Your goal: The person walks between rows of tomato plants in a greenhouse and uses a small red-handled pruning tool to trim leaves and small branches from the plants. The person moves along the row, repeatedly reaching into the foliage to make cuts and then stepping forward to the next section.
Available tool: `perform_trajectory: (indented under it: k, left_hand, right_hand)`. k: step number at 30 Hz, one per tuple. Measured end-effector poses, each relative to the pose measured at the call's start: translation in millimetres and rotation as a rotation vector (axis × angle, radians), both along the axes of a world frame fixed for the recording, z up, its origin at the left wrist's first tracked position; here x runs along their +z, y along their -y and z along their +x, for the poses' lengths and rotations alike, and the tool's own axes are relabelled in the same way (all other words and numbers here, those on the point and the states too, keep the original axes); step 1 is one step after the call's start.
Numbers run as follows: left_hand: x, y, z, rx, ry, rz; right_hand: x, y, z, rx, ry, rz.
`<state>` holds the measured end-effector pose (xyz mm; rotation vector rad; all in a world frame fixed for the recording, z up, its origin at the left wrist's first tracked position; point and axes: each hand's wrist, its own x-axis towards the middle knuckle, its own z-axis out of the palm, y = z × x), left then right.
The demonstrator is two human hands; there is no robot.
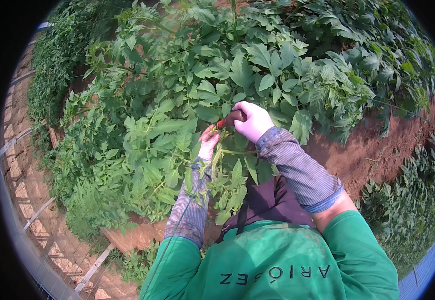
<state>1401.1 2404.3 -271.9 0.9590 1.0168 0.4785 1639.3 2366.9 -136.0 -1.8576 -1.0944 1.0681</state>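
Note:
Both of my hands are at the middle of a leafy tomato plant (183, 138). My right hand (253, 120), in a pale glove, is closed around a dark reddish-brown tool handle (235, 117) with a red part at its left end. The working end of this tool is hidden by leaves and fingers, so its kind cannot be told. Just left of it, my left hand (208, 142) has its fingers at the top of a pale green tomato stem (217, 155); its grip on the stem is partly hidden. Leafy shoots (234, 187) hang below, between my forearms.
Dense tomato foliage (352, 33) spreads ahead and to both sides. Thin wires or strings run through it, one crossing near my left sleeve (183, 213). Bare reddish soil (333, 157) lies at the right. A curved metal frame (33, 251) stands at the lower left.

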Motion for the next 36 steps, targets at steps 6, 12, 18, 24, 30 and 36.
perform_trajectory:
  k: [6,12,18,24,30,36]
  left_hand:
    - [22,7,12,0.107,-0.018,-0.118]
    - [16,3,8,0.070,0.024,-0.165]
    - [31,5,23,0.088,0.067,-0.178]
    - [-13,-4,-4,-0.047,0.081,-0.073]
    - [15,16,-23,0.347,0.070,-0.241]
    - [40,50,-88,0.650,-0.451,0.074]
  right_hand:
    - [-16,0,-8,0.061,0.016,-0.039]
    - [-9,-2,-3,0.010,-0.030,-0.017]
    - [-7,1,-7,0.057,0.028,-0.018]
    - [19,25,15,-0.195,-0.219,0.013]
    - [59,120,60,-0.322,-0.543,0.088]
    - [53,257,96,-0.752,-1.100,0.002]
